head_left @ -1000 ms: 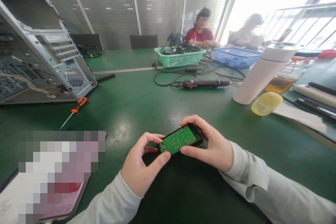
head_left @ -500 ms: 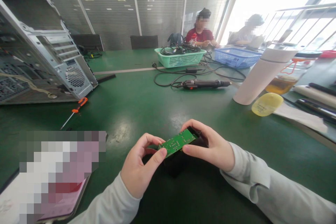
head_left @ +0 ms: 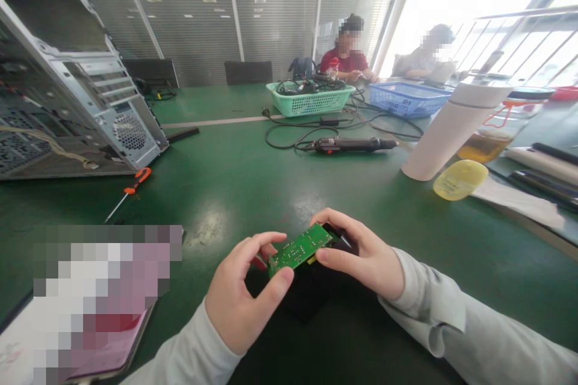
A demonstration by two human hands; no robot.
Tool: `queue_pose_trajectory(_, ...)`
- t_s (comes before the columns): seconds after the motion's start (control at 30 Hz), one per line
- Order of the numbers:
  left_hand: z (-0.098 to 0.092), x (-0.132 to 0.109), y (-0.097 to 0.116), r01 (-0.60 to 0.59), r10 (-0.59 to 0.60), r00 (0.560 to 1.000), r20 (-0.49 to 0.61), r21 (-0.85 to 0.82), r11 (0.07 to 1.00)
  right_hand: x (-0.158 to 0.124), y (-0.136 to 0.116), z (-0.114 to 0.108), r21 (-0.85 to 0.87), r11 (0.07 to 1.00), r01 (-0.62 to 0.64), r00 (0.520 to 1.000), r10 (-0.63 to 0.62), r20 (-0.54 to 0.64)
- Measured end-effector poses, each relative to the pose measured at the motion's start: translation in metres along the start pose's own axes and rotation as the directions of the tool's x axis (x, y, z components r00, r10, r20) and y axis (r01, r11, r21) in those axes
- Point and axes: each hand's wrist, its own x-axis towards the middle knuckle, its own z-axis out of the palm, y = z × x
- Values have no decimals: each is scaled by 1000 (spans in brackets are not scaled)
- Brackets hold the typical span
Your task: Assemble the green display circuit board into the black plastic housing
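Note:
A green circuit board is held tilted over the table, its solder-dotted face up. My right hand grips its right end, thumb along the near edge and fingers on the far side. Within that grip is also a glossy black part, mostly hidden by the fingers. A bit of yellow shows under the board. My left hand is at the board's left end with thumb and forefinger spread apart; whether its other fingers touch the board is hidden. A dark, flat shape lies below, hard to make out.
At left stand an open computer case, an orange-handled screwdriver and a blurred-out screen device. Ahead lie a corded electric screwdriver, a green basket of cables and a blue basket. A white tumbler stands right; two people sit beyond.
My left thumb and forefinger have come off the board and spread apart. The board has shifted slightly left in my right hand, showing more of the black part and some yellow.

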Motion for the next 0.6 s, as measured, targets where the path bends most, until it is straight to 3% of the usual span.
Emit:
queue_pose_trajectory(0.17, 0, 0, 3, -88, 76, 993, 85, 141, 986, 0, -4, 1, 44, 999, -3, 999, 1, 46)
queue_pose_trajectory(0.3, 0, -1, 10, -92, 68, 988, 140, 174, 980, -1, -5, 2, 74, 996, -42, 995, 35, 92)
queue_pose_trajectory(0.47, -1, 0, 8, -15, -15, 991, 135, 218, 976, -4, -4, 3, 67, 988, -141, 986, 134, 95)
queue_pose_trajectory(0.6, -2, 5, 0, 117, -122, 989, 78, 70, 991, -5, -3, 1, 99, 971, -220, 968, 205, 142)
